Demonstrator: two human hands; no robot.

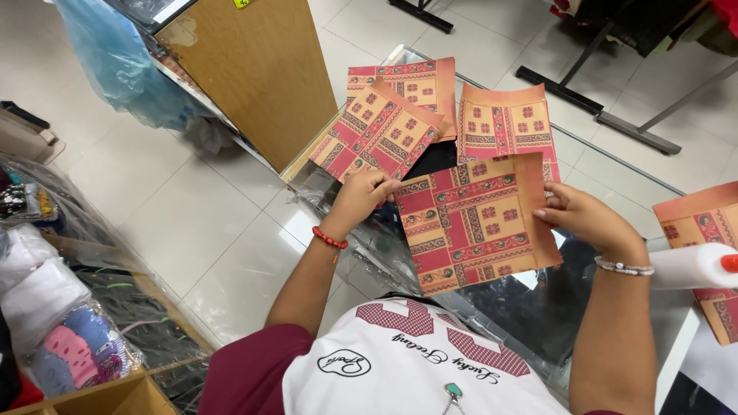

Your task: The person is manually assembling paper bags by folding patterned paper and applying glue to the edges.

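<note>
Holding a flat patterned paper envelope [475, 224] above the glass counter [615, 173], the left hand [360, 198] pinches its left edge and the right hand [584, 219] grips its folded right flap. Beyond the fingers, three finished envelopes [503, 123] lie flat; another sits right of the right hand.

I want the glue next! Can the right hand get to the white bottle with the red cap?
Probably yes. The white bottle lies just beside the right hand, with nothing between them. But that hand is holding the patterned paper with the left hand, so it must let go first.
</note>
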